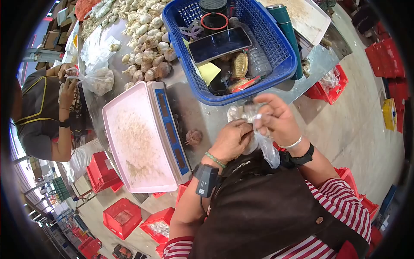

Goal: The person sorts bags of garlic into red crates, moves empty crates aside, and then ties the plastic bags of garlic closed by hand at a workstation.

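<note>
Close to my body, at the metal table's edge, both hands are at a clear plastic bag (270, 152) whose loose end hangs down between my wrists. Pale bulbs that look like garlic (235, 113) show blurred through the plastic beyond my fingers. My left hand (233, 140) is closed, pinching the gathered bag. Curled fingers of my right hand (278, 121) grip at the bag's neck, slightly smeared by motion. A loose garlic bulb (194, 137) lies left of my left hand, beside a scale (169, 129) with a pink tray (123, 108) holding scattered garlic skins.
A blue basket (196, 84) with a phone (221, 44) and bottles stands just beyond my hands. Heaped garlic (146, 32) covers the table's far left. Across on the left, a co-worker (41, 116) handles a bag (101, 81). Red crates (122, 218) stand on the floor.
</note>
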Action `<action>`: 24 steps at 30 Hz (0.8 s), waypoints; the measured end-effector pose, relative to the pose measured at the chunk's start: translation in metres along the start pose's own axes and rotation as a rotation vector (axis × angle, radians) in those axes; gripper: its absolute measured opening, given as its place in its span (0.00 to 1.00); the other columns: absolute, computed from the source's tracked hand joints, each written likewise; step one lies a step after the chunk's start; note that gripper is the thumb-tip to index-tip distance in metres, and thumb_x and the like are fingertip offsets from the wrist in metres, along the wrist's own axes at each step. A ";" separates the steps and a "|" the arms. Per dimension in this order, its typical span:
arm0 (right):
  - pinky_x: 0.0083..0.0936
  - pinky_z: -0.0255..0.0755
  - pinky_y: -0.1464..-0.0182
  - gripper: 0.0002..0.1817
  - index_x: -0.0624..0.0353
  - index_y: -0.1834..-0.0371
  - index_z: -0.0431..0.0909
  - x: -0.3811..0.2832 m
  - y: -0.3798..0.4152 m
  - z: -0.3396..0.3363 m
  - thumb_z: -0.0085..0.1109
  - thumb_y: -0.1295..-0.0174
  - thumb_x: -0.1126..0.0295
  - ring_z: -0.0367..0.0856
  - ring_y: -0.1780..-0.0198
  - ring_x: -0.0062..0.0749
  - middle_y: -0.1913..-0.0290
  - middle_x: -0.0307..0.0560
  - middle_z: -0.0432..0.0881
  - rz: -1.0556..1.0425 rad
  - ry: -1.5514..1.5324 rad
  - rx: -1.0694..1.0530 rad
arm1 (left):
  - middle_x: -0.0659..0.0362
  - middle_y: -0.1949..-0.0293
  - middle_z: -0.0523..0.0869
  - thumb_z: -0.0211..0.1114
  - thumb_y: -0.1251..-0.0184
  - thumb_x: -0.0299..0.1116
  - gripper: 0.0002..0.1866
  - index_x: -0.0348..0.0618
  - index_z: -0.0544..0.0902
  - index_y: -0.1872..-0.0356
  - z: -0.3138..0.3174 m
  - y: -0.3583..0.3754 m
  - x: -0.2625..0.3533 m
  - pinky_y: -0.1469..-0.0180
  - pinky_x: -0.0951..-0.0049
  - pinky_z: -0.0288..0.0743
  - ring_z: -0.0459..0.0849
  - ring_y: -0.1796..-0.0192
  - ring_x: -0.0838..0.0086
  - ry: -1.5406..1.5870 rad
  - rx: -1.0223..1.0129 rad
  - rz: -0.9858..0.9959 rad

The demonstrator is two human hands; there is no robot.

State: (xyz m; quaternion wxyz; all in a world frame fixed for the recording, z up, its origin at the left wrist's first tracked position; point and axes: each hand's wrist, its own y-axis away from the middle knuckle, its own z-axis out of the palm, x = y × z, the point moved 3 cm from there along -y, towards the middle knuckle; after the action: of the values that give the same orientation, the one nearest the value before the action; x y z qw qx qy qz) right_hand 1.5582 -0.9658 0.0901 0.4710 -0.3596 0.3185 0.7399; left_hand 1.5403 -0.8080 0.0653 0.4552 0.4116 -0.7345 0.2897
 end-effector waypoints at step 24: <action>0.33 0.75 0.61 0.08 0.60 0.65 0.83 -0.060 0.014 0.032 0.68 0.43 0.68 0.81 0.75 0.39 0.76 0.48 0.81 -0.150 0.862 -0.655 | 0.55 0.70 0.81 0.64 0.44 0.22 0.06 0.38 0.83 0.64 -0.035 0.049 -0.007 0.62 0.69 0.73 0.80 0.67 0.66 0.038 0.278 -0.166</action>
State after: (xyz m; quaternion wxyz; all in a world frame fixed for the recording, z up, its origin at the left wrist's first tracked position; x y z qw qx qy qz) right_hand 1.5559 -0.9726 0.1594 0.2128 -0.7797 0.2091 0.5505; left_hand 1.5148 -0.7532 0.0714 0.4300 0.5244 -0.6420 0.3577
